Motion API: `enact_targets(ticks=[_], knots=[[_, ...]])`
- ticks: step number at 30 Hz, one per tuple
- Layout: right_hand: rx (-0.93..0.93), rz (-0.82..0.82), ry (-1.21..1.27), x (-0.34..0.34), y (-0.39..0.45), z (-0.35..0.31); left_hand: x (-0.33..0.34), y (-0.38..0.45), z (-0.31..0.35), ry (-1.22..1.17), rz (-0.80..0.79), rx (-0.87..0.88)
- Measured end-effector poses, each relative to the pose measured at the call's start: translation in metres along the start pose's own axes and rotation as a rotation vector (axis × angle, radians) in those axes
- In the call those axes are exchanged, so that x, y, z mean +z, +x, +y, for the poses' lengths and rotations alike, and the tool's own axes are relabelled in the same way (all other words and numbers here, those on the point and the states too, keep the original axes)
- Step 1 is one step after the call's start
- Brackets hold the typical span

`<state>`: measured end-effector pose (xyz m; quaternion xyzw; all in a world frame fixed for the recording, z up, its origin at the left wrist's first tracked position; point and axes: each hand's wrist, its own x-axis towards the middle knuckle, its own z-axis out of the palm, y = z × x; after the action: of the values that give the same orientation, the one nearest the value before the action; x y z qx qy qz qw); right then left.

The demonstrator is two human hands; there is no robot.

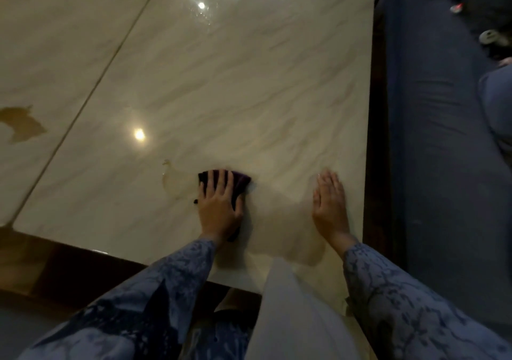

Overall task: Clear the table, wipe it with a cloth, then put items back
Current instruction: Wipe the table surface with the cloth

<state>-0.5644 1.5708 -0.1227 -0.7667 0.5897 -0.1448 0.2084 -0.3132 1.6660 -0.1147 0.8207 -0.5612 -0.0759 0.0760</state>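
A dark purple folded cloth (240, 182) lies flat on the glossy cream marble-patterned table top (249, 88), in the near part of the surface and a little left of its middle. The left hand (220, 207) lies palm down on top of it, fingers straight and spread forward, the thumb out to the right along the cloth's edge; it presses the cloth to the table rather than curling round it, and the cloth shows beyond the fingertips and at the right side of the hand. Just left of the cloth a faint wet smear (170, 178) marks the surface. To the right, well apart from the cloth, the right hand (329, 203) rests flat on the bare table, fingers straight and close together, holding nothing; its fingertips are blurred. Both forearms wear blue-grey patterned sleeves (177, 274), and a pale strip of fabric (293, 312) hangs between them over the near edge of the table. The top reflects several bright lights (139, 134). Left of the table a tiled floor (55, 41) of similar pale colour runs away, with a brownish patch (20, 123) on it. Along the right edge of the table stands a dark blue upholstered sofa (432, 143), with a few small dark objects at its far end, too dim to make out.
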Motion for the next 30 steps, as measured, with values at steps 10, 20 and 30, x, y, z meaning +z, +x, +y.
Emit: enact_targets(ticks=[10, 20, 30], knots=[[0.090, 0.062, 0.140, 0.012, -0.059, -0.031, 0.022, -0.021, 0.063, 0.012, -0.080, 0.545], [0.124, 0.095, -0.056, 0.067, -0.057, -0.110, -0.010, 0.045, -0.066, -0.048, -0.101, 0.448], [0.270, 0.216, -0.331, 0.083, -0.055, -0.136, -0.068, 0.086, -0.287, -0.030, 0.036, 0.116]])
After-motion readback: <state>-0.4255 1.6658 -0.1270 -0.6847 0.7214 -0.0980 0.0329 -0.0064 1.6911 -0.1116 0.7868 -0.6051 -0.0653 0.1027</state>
